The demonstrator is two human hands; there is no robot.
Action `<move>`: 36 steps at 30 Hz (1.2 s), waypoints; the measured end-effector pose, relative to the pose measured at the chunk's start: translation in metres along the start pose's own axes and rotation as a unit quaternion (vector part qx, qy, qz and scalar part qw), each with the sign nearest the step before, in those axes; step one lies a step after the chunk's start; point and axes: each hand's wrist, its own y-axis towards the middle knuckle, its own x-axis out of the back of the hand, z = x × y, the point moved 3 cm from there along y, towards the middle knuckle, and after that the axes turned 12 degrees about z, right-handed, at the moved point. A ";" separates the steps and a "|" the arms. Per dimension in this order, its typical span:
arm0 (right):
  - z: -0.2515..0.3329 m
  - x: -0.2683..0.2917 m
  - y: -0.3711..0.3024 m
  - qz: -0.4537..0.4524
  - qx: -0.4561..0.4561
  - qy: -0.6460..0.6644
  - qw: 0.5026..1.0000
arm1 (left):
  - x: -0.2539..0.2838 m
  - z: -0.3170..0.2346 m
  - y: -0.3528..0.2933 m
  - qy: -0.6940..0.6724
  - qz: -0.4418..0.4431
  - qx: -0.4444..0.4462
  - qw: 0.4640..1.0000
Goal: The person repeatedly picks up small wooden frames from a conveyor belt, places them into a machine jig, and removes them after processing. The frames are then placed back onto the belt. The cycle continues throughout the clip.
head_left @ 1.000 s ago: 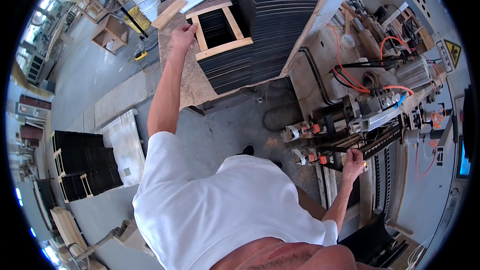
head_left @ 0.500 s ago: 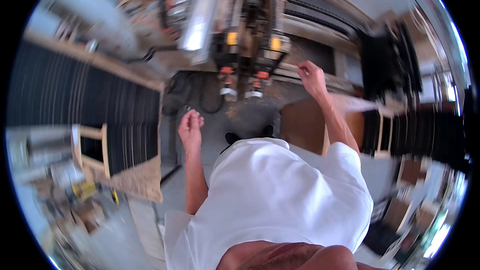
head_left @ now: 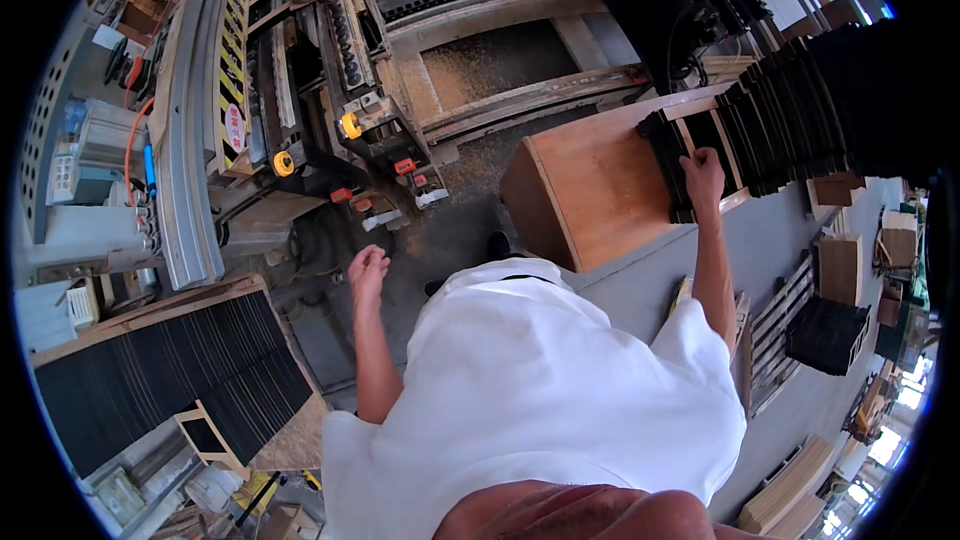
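My left hand (head_left: 368, 275) hangs in the air at the left of my body, its fingers loosely curled, with nothing seen in it. My right hand (head_left: 703, 175) is stretched out to the right with bent fingers, over a black panel with pale wooden strips (head_left: 729, 145). Whether the fingers touch or grip that panel is hidden. The panel lies at the near end of a long row of black panels (head_left: 800, 110). Beside it a brown wooden board surface (head_left: 610, 180) reaches toward my feet.
Ahead stands a machine with rails, yellow knobs (head_left: 284, 163) and orange-red parts (head_left: 404, 167); sawdust (head_left: 480, 70) lies in its bed. At the left, another row of black panels (head_left: 170, 370) rests on a wooden board. A slatted pallet (head_left: 780, 325) is at the right.
My view has turned to the right, so the machine now sits further left. My right hand has moved from near the machine to over the panels at the right. The left hand stays curled.
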 end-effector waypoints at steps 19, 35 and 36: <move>0.069 0.026 -0.015 -0.027 0.063 0.205 0.976 | -0.027 -0.283 0.138 -0.118 -0.042 -0.255 0.959; 0.247 -0.040 -0.040 0.121 0.127 0.205 0.963 | -0.007 -0.438 0.391 -0.402 -0.007 -0.171 0.899; 0.259 -0.045 -0.036 0.124 0.150 0.196 0.961 | -0.005 -0.439 0.400 -0.408 -0.008 -0.182 0.895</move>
